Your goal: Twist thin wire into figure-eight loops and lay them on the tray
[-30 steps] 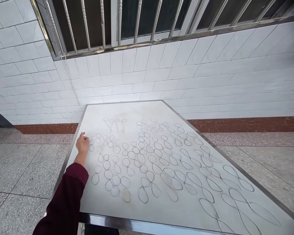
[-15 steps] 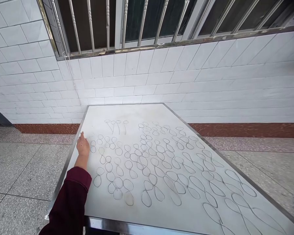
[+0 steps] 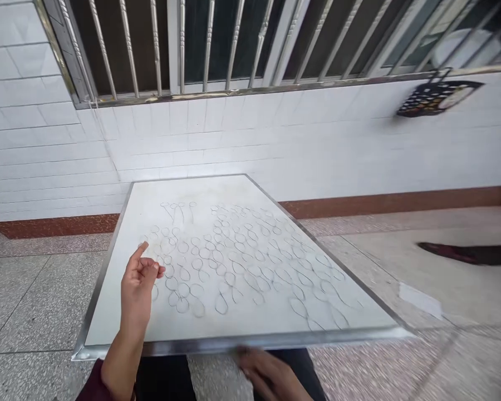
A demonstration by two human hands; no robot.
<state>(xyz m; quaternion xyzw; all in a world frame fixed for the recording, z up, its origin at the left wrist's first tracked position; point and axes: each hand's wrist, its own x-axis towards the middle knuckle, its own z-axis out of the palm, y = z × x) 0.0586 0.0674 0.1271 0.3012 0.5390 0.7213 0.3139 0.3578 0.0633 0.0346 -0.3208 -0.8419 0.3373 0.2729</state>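
My left hand [image 3: 137,278] is raised over the left side of a white tabletop with a metal rim [image 3: 108,317]. Its index finger points out, the other fingers curl loosely, and nothing shows in it. Thin dark figure-eight loops [image 3: 222,303] cover much of the surface; I cannot tell whether they are drawn or laid on it. Toward the far left, several smaller loops with straight tails [image 3: 192,210] form a row. My right hand [image 3: 271,372], smeared by motion, is below the table's near edge, close to my dark-trousered leg; its fingers are not clear.
A white tiled wall [image 3: 183,139] with barred windows [image 3: 217,44] stands behind the table. On the right, a patterned bag [image 3: 438,96] hangs on the wall. A dark shape like a person's foot or leg [image 3: 463,253] and a pale flat piece [image 3: 420,299] are on the floor.
My left hand has drawn back toward me from the table's left edge and turned, index finger extended. My right hand has come into view. The view has swung right, bringing in the bag.
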